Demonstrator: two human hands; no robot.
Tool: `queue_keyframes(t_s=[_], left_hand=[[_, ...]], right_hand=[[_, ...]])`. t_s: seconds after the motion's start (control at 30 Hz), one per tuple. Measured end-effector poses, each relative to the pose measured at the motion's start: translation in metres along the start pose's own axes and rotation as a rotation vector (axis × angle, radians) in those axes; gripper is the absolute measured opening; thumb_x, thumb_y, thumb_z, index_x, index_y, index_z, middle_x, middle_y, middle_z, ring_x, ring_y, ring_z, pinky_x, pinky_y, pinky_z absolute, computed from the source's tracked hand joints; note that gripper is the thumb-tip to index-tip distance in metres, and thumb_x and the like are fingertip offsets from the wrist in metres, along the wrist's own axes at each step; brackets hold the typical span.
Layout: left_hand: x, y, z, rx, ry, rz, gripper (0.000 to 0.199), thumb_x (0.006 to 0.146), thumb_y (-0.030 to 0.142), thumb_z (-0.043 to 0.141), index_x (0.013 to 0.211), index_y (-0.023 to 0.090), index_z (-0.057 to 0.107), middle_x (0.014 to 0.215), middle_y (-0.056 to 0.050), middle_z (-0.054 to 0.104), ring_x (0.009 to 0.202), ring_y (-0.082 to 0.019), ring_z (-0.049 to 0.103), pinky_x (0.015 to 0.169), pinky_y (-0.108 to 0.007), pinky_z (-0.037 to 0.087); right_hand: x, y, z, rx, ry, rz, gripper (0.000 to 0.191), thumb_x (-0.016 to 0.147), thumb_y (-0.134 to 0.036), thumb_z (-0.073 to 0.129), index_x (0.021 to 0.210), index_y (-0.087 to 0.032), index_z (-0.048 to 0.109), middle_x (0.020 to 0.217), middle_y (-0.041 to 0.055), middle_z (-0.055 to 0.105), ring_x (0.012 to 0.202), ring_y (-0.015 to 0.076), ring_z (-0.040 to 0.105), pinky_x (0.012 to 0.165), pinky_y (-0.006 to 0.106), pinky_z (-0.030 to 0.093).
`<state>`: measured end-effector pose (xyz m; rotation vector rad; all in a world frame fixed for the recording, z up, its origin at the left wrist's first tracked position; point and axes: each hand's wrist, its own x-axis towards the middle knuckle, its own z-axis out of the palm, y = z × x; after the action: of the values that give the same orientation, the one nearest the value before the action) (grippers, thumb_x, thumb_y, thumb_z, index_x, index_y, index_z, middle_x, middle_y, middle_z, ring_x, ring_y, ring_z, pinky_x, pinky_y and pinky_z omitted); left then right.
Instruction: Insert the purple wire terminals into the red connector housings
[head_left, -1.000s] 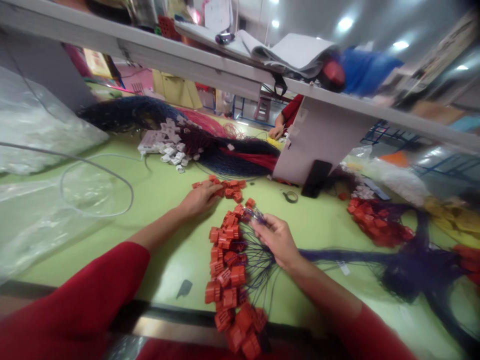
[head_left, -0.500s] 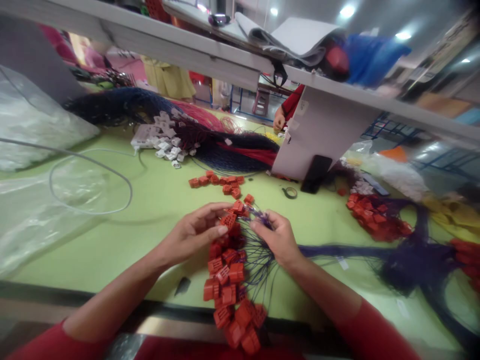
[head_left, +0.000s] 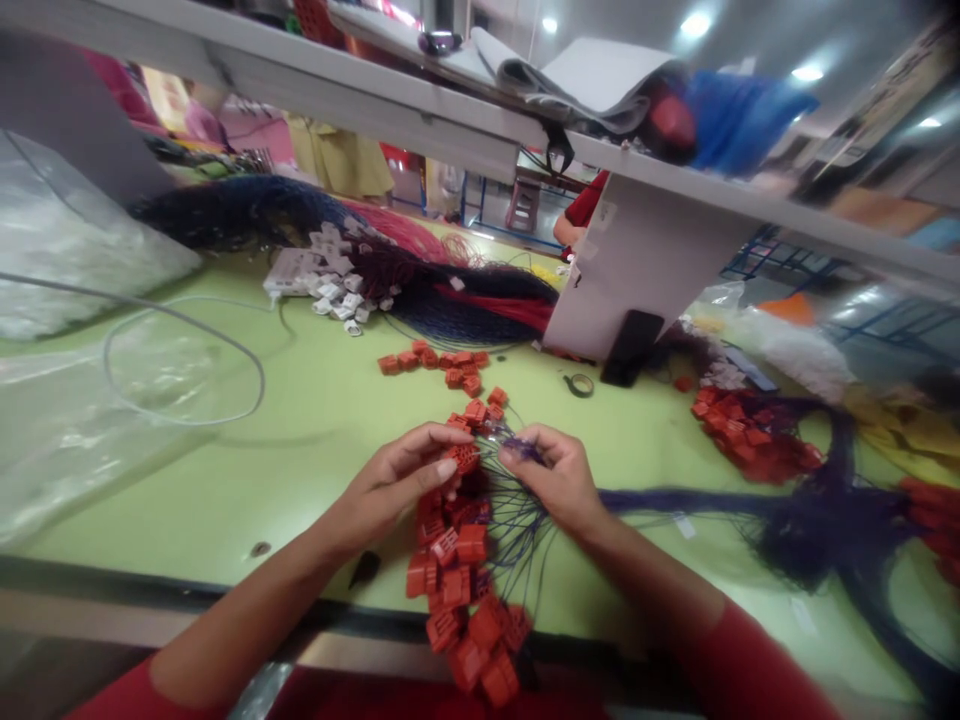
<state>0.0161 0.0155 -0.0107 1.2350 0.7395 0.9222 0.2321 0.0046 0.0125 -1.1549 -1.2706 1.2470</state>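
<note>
The left hand (head_left: 409, 478) has its grip closed on a red connector (head_left: 463, 458), pinched between thumb and fingers with its slotted face showing. The right hand (head_left: 559, 475) grips the ends of some purple wires (head_left: 523, 450) (their tips look pale and a little blurred), and these tips point toward the connector. Whether any tip touches it, I cannot tell.

Just below and beside the left fingertips, a column of red connectors (head_left: 456, 585) runs down to the near edge of the green desk (head_left: 315, 370), thin dark wires fanning from it toward the right hand. From there a purple wire bundle (head_left: 682, 500) stretches right to a dark tangle (head_left: 817, 535).

Beyond the hands lies a loose scatter of small red connectors (head_left: 454, 362), with a roll of dark tape (head_left: 580, 385) to its right. A black phone (head_left: 632, 348) leans against a pale upright panel (head_left: 645, 260). Farther right is another heap of red connectors (head_left: 750, 435), beside the tangle.

At the back left, white connectors (head_left: 341, 280) sit against long blue and red wires (head_left: 480, 305), and a clear plastic bag (head_left: 67, 240) of white pieces stands at the far left. Behind the panel, a red sleeve (head_left: 586, 203) of another person shows (only partly). A shelf (head_left: 450, 125) crosses above, bearing papers (head_left: 600, 85).
</note>
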Motion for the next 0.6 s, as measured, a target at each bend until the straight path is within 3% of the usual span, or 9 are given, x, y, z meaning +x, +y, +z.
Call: queue_keyframes(t_s=[0.3,0.6], left_hand=[[-0.0052,0.0040,0.0013,-0.010,0.001,-0.110,0.043,0.088,0.052,0.069,0.116,0.019,0.069,0.074,-0.002,0.063,0.064,-0.012,0.053,0.056,-0.021,0.041],[-0.0041,0.0054,0.0023,-0.001,-0.019,-0.135,0.039,0.089,0.051,0.069,0.108,0.018,0.063,0.067,0.001,0.061,0.058,-0.011,0.055,0.056,-0.022,0.045]], right_hand=[[-0.0034,0.0027,0.0015,-0.142,-0.002,-0.124,0.018,0.075,-0.033,0.074,0.075,-0.016,0.068,0.066,-0.0001,0.062,0.058,0.0107,0.051,0.056,0.022,0.044],[-0.0046,0.0053,-0.0024,-0.277,-0.073,-0.226,0.009,0.077,-0.024,0.069,0.075,-0.015,0.068,0.063,-0.0011,0.061,0.054,0.0090,0.047,0.051,0.019,0.040]])
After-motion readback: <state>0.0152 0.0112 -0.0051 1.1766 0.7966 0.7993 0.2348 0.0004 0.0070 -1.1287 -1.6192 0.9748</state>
